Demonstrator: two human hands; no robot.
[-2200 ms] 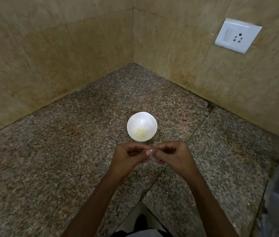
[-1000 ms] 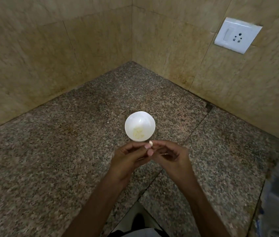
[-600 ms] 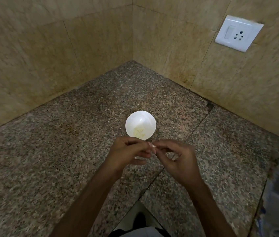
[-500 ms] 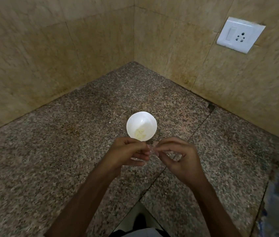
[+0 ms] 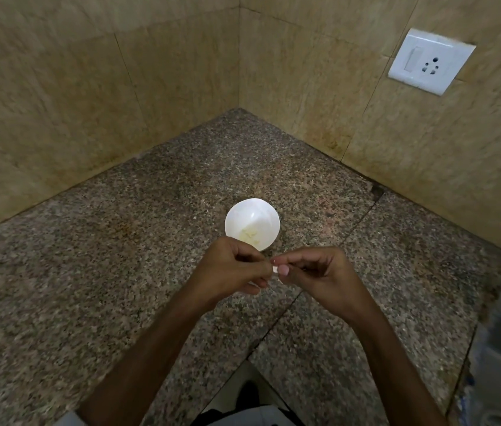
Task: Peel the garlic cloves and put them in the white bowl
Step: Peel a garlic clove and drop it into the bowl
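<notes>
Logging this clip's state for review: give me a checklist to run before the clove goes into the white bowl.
1. Grip: garlic clove pinched between left hand and right hand fingertips: ok.
2. Clove fully peeled: cannot tell, too small.
3. Target: white bowl upright on the countertop, just beyond the hands: ok.
4. Room in bowl, only a few peeled cloves at its bottom: ok.
5. Nothing between hands and bowl: ok.

Counter lies open around white bowl, walls behind.

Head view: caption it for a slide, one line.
Left hand and right hand pinch a garlic clove near the white bowl on a granite counter.
</notes>
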